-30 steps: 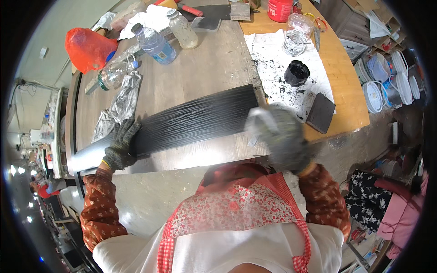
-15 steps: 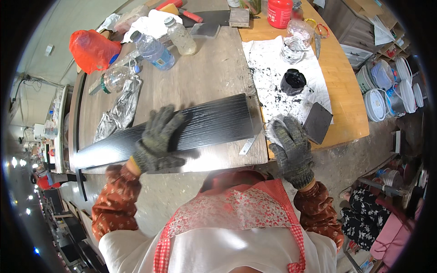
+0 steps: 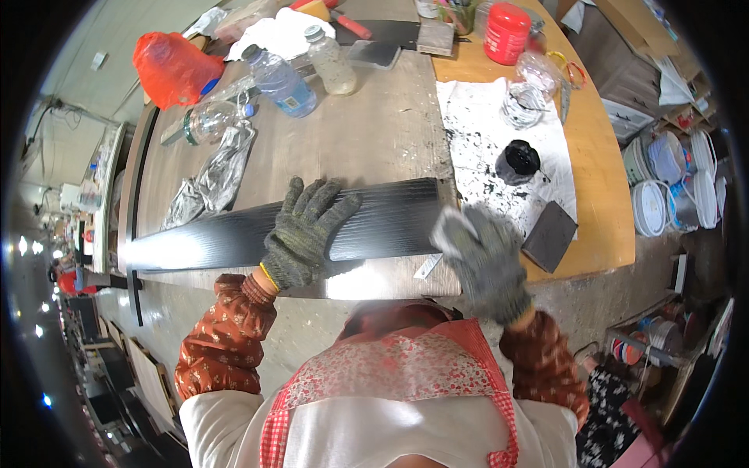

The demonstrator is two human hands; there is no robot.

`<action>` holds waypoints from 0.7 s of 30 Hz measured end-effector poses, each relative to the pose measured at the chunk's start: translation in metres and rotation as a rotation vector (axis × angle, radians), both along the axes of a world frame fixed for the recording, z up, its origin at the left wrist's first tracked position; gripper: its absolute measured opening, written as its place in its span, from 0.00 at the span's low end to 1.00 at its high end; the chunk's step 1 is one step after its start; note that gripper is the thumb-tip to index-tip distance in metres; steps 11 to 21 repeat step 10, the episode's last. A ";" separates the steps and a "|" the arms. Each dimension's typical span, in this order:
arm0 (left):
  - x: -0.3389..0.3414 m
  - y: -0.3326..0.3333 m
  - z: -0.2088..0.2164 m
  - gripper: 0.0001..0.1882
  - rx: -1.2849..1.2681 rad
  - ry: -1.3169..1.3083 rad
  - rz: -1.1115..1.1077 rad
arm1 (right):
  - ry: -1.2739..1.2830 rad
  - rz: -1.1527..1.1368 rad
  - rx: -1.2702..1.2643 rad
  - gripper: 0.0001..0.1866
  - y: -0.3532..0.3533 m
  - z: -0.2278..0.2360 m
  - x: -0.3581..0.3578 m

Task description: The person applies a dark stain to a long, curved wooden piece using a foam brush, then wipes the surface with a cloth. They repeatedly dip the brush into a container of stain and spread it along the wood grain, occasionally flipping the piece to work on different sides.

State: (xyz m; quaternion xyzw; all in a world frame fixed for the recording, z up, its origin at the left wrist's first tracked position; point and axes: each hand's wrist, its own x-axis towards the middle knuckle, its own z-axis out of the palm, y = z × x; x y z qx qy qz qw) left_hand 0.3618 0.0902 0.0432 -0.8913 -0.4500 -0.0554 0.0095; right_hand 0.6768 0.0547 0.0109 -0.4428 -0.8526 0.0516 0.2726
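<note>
A long black wood-grained board [image 3: 390, 214] lies across the near part of the table. My left hand [image 3: 306, 232], in a dark grey knit glove, rests flat on it with the fingers a little apart. Just off the board's right end is my right hand [image 3: 490, 269], gloved alike and smeared by motion. Its fingers close on a wad of white cloth [image 3: 454, 232], which is close to the board's end; whether they touch I cannot tell. Beside that hand sits a dark flat block [image 3: 551, 236]. Beyond it, a small black-stained pot [image 3: 518, 162] stands on a paint-spotted white sheet [image 3: 477, 148].
Plastic bottles [image 3: 285, 84], a crumpled grey cloth [image 3: 214, 175] and a red bag [image 3: 173, 70] occupy the left and far side. A red jar [image 3: 506, 33] stands far right. A small metal plate [image 3: 427, 266] lies at the near edge. Buckets [image 3: 651, 207] are off the table's right side.
My left hand has slid rightward along the board, which now lies more level. My right hand, with the white cloth, has moved from the sheet's near corner toward the board's right end.
</note>
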 end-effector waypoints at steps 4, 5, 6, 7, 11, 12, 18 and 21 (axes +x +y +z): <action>0.001 0.001 0.001 0.50 0.006 -0.016 -0.001 | 0.020 -0.015 -0.159 0.25 -0.005 0.004 0.006; -0.001 -0.003 0.001 0.50 -0.008 -0.008 0.006 | 0.050 0.030 -0.008 0.23 0.010 0.012 -0.003; -0.002 -0.003 0.001 0.50 -0.014 -0.006 0.007 | 0.004 0.014 -0.050 0.24 0.029 0.015 -0.012; -0.004 -0.005 0.002 0.50 -0.018 0.002 0.020 | -0.037 0.009 -0.089 0.25 0.050 0.015 -0.020; -0.005 -0.001 0.000 0.51 -0.038 -0.004 0.024 | 0.055 -0.017 -0.320 0.28 0.114 -0.009 -0.030; -0.005 -0.001 0.000 0.51 -0.038 -0.004 0.024 | 0.055 -0.017 -0.320 0.28 0.114 -0.009 -0.030; -0.005 -0.001 0.000 0.51 -0.038 -0.004 0.024 | 0.055 -0.017 -0.320 0.28 0.114 -0.009 -0.030; -0.005 -0.001 0.000 0.51 -0.038 -0.004 0.024 | 0.055 -0.017 -0.320 0.28 0.114 -0.009 -0.030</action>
